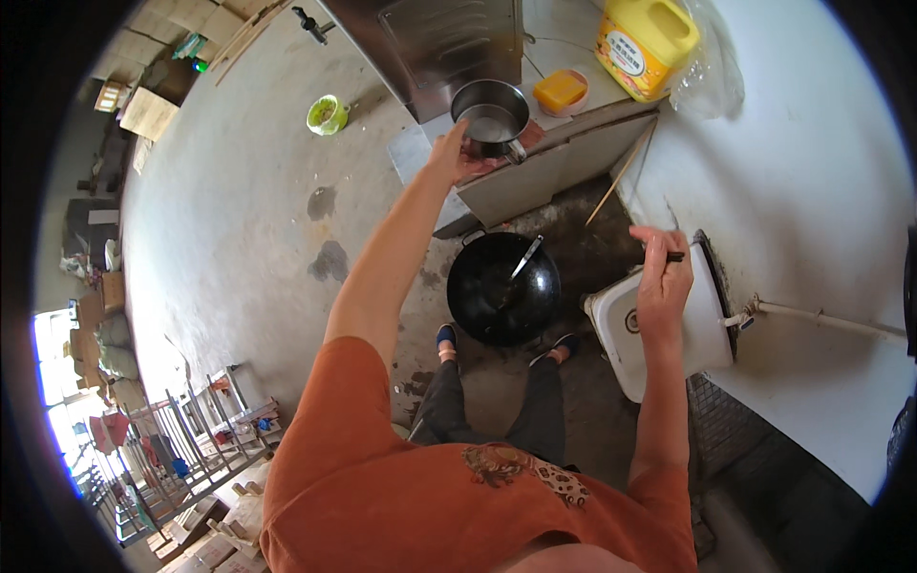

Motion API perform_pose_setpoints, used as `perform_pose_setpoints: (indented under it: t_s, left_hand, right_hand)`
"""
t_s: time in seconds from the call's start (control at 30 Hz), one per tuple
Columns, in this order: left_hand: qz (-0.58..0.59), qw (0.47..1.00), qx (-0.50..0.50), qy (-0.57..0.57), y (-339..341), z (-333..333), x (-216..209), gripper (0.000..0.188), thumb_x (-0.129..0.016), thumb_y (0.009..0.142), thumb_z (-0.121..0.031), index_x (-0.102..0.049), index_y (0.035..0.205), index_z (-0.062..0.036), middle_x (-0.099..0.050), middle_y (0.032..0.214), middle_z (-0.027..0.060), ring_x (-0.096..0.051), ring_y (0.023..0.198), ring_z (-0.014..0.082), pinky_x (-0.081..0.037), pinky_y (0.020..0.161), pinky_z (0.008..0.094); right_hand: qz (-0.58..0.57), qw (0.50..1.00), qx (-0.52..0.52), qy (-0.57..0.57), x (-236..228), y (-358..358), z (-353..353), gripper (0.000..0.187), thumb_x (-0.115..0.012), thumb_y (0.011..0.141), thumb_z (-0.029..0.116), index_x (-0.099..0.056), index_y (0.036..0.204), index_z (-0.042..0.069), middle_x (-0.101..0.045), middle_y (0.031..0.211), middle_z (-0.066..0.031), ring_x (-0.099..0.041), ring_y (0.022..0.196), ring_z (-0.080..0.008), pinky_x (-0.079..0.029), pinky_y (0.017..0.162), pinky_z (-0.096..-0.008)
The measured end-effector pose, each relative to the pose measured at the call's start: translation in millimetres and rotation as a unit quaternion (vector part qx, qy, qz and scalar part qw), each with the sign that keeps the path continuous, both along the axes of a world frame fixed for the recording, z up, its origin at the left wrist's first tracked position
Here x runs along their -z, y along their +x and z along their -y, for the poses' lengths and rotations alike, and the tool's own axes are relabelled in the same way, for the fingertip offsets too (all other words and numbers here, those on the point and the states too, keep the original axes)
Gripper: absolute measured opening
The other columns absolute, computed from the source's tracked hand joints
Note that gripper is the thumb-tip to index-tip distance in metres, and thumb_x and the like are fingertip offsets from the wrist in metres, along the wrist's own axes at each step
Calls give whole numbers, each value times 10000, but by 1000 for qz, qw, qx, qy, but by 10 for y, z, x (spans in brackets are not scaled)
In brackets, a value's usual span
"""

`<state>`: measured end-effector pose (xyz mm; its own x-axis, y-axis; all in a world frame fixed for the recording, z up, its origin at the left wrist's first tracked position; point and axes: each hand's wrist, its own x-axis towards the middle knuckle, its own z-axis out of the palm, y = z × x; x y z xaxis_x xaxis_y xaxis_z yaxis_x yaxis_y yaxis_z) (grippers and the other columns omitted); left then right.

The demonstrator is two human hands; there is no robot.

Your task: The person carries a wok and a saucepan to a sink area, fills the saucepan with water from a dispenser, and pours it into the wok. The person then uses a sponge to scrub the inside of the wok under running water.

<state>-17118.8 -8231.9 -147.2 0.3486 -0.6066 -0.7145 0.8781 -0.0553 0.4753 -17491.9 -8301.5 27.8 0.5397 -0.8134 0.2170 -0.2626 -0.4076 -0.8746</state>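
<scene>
My left hand (459, 158) is closed on the near left side of a dark, round metal pot (489, 119), held at the low ledge; whether its base rests there is hidden. Over the white sink (626, 358) is my right hand (666, 277), its fingers curled around a small black piece, perhaps a handle end, too hidden to name. On the floor near my feet sits a big black wok (478, 296), and a metal-handled utensil (527, 258) leans inside it.
Beside the pot are a yellow sponge-like block (561, 91) in a dish and a large yellow jug (645, 48). A thin stick (621, 177) leans against the ledge. A pipe (821, 317) runs along the right wall. A green-rimmed bucket (327, 115) stands on the floor.
</scene>
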Motion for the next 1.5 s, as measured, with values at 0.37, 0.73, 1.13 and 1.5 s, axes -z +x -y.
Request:
perform_pose_setpoints:
  t_s: [0.37, 0.73, 1.13, 1.5]
  left_hand:
    - [115, 984, 32, 133, -1948, -2107, 388, 124, -608, 858, -183, -613, 947, -98, -550, 743, -20, -477, 595, 66, -389, 510, 201]
    - [-13, 766, 156, -623, -1276, -2934, -2619, 192, -531, 910, -150, -688, 964, -54, -241, 1390, 249, -180, 1350, 330, -168, 1104, 442]
    - [-138, 556, 45, -818, -1045, -3949, -3467, 587, -287, 961, -447, -505, 1244, 19, -168, 1448, 270, -173, 1359, 333, -155, 1084, 487]
    - [-452, 469, 177, -738, -2062, -4066, -3912, 640, -269, 962, -473, -454, 1174, 102, -382, 1311, 170, -393, 1186, 247, -290, 1014, 370]
  right_hand:
    - [-58, 930, -163, -324, 1100, 2330, 21, 107, -656, 798, 159, -607, 877, 106, -514, 872, -80, -566, 771, -292, -491, 638, -383]
    - [-227, 925, -141, -269, 1366, 2816, -159, 599, -616, 727, 67, -422, 1289, 137, -482, 1229, -174, -490, 1115, -371, -437, 922, -416]
    - [-99, 967, -13, -233, 1034, 2269, -593, 449, -593, 791, 52, -501, 1230, 31, -538, 1166, -164, -515, 1073, -288, -393, 943, -377]
    - [-298, 951, -73, -32, 1552, -575, -2583, 309, -544, 850, 63, -549, 1149, -16, -572, 1137, -161, -539, 1063, -291, -417, 921, -378]
